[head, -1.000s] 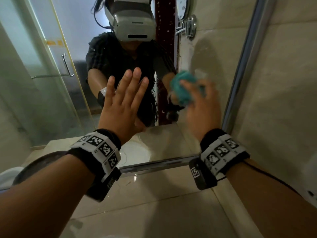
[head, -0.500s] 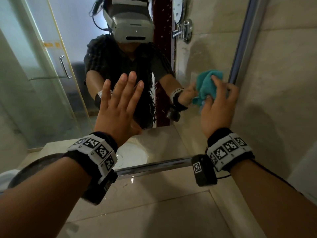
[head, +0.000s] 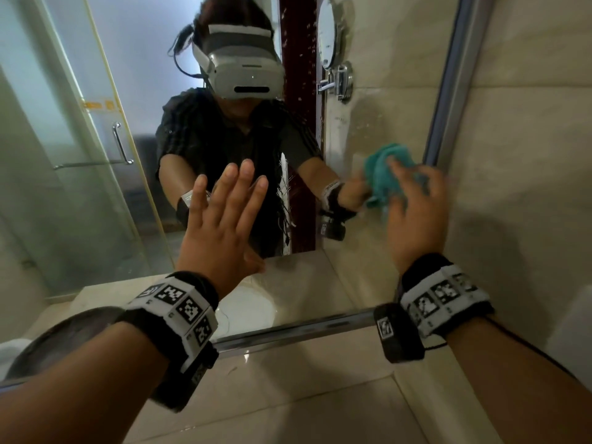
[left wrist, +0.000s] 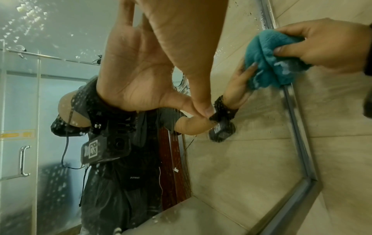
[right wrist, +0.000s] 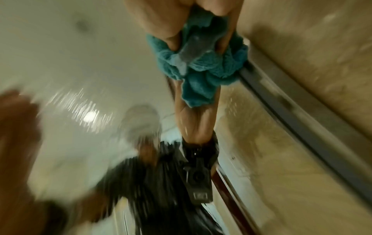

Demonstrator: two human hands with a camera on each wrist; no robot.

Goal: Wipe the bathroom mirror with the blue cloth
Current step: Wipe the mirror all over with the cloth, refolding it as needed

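Note:
The bathroom mirror (head: pixel 96 155) fills the wall ahead, speckled with water drops, with a metal frame (head: pixel 448 91) along its right and bottom edges. My right hand (head: pixel 413 200) grips the bunched blue cloth (head: pixel 384 174) and holds it against the glass close to the right frame edge. The cloth (left wrist: pixel 271 58) and the hand (left wrist: pixel 322 43) also show in the left wrist view; the right wrist view shows the cloth (right wrist: pixel 201 68) blurred. My left hand (head: pixel 224 216) lies flat against the glass, fingers straight and spread (left wrist: pixel 153 55).
The mirror reflects a person in a headset, a glass shower door (head: pixel 80 139) and a small round wall mirror (head: pixel 326 30). A beige tiled wall (head: pixel 528 155) stands right of the frame. A stone counter (head: pixel 288 395) lies below, a basin rim (head: pixel 57 331) at left.
My right hand carried the cloth from mid-mirror out to the right frame edge, then drew it slightly back left and down. The left hand stayed flat on the glass.

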